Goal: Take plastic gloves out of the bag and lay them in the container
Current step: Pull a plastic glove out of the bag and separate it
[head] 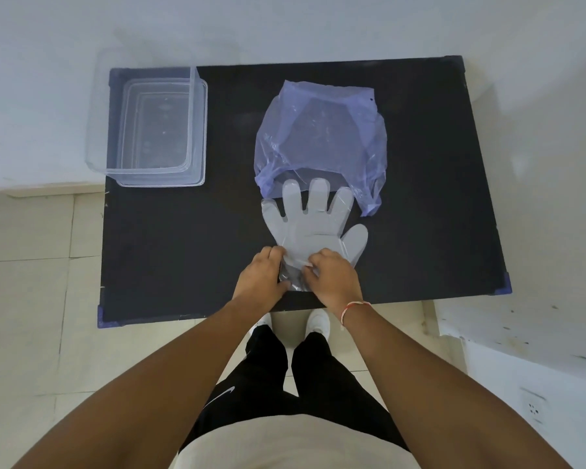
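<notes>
A clear plastic glove (310, 225) lies flat on the black table (183, 252), fingers pointing away from me, fingertips just under the mouth of a pale blue plastic bag (318, 137). Both hands pinch the glove's cuff near the table's front edge: my left hand (263, 277) on the cuff's left side, my right hand (332, 277) on its right side. An empty clear plastic container (156, 126) stands at the table's far left corner, well apart from the glove.
The table stands against a white wall on a tiled floor. My legs and white shoes show below the front edge. A wall socket (533, 407) is at the lower right. Bare black tabletop lies between container and bag.
</notes>
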